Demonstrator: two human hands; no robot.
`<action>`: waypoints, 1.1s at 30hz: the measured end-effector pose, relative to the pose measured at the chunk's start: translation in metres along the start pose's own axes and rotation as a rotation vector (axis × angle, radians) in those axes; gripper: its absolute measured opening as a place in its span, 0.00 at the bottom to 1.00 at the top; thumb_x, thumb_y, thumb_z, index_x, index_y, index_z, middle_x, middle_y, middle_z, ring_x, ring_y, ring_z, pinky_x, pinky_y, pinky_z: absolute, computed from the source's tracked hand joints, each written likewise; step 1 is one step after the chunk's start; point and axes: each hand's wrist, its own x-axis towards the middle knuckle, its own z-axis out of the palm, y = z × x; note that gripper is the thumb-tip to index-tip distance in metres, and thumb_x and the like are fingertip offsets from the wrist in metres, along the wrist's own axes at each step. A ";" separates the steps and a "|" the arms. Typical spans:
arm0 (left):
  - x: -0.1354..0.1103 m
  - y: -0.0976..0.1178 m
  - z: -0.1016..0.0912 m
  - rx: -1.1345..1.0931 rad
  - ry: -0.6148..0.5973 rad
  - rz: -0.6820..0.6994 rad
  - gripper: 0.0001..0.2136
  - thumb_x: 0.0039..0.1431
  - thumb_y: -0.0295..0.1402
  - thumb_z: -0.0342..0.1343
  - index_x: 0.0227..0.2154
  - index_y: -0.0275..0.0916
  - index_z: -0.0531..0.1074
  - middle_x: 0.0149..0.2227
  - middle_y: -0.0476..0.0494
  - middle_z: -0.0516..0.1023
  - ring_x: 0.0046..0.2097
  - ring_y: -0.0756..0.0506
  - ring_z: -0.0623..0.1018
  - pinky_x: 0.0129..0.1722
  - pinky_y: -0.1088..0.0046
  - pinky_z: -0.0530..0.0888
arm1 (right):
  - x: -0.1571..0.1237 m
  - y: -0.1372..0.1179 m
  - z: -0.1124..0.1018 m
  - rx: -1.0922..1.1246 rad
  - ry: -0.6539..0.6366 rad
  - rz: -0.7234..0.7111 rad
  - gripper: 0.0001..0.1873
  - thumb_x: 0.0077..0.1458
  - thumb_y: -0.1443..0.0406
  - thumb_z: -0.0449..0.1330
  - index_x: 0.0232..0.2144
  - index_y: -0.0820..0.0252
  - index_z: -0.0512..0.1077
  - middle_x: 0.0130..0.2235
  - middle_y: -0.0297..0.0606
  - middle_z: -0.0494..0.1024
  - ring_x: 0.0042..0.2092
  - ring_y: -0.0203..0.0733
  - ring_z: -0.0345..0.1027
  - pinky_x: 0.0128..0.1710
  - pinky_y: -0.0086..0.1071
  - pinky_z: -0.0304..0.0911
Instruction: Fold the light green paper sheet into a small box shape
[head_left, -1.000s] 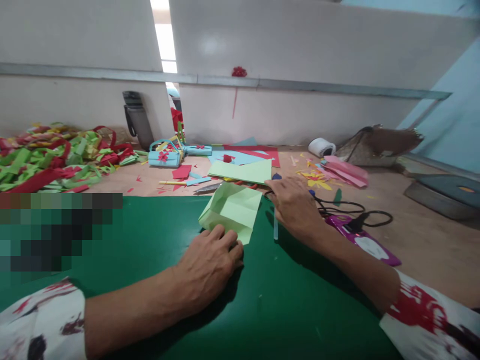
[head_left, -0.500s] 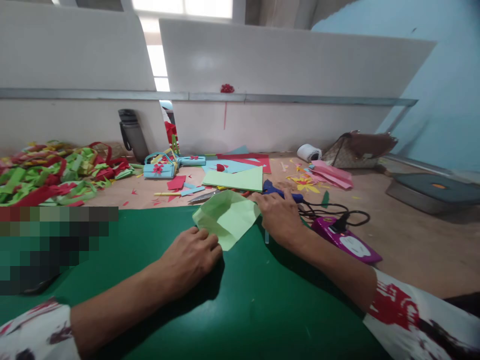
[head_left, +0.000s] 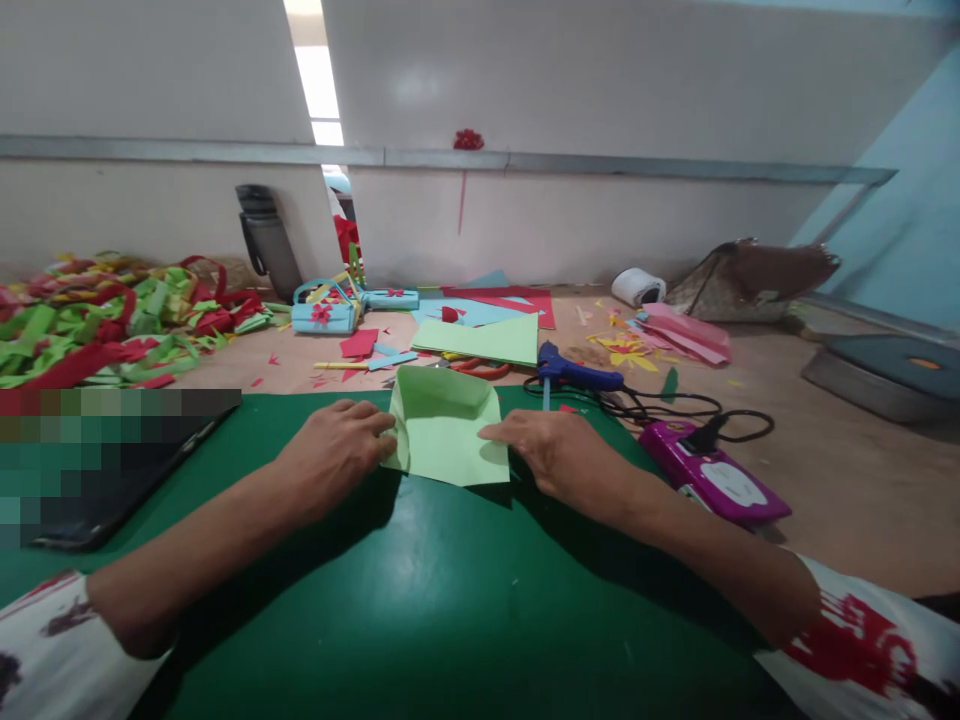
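A folded piece of light green paper (head_left: 450,430), shaped like an open pocket with raised sides, sits over the green mat (head_left: 420,600). My left hand (head_left: 334,450) is closed on its left edge, thumb and fingers pinching the paper. At the right edge, my right hand (head_left: 562,455) grips the paper with the index finger along its inner face; the thumb is hidden. Just behind my right hand lies a blue glue gun (head_left: 581,373) with a clear glue stick. Flat green sheets (head_left: 480,340) lie behind the folded paper, partly over orange-handled scissors (head_left: 480,370).
A purple power strip (head_left: 712,475) with black cords stands on the right. To the left are a dark tablet-like device (head_left: 150,480), a heap of paper strips (head_left: 90,330) and a grey bottle (head_left: 270,240). Small blue paper bags (head_left: 324,318) stand at the back.
The folded green paper has turned so its front edge lies nearly level, its pocket facing me. My left hand has shifted to its left edge, and my right hand has come down along its right side.
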 end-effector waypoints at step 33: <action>0.012 0.059 -0.009 -0.751 0.005 -0.443 0.10 0.50 0.25 0.46 0.16 0.38 0.58 0.21 0.51 0.62 0.24 0.52 0.62 0.23 0.74 0.56 | 0.003 -0.011 0.030 0.113 0.162 -0.262 0.15 0.58 0.73 0.47 0.34 0.60 0.73 0.29 0.36 0.72 0.30 0.35 0.63 0.28 0.27 0.53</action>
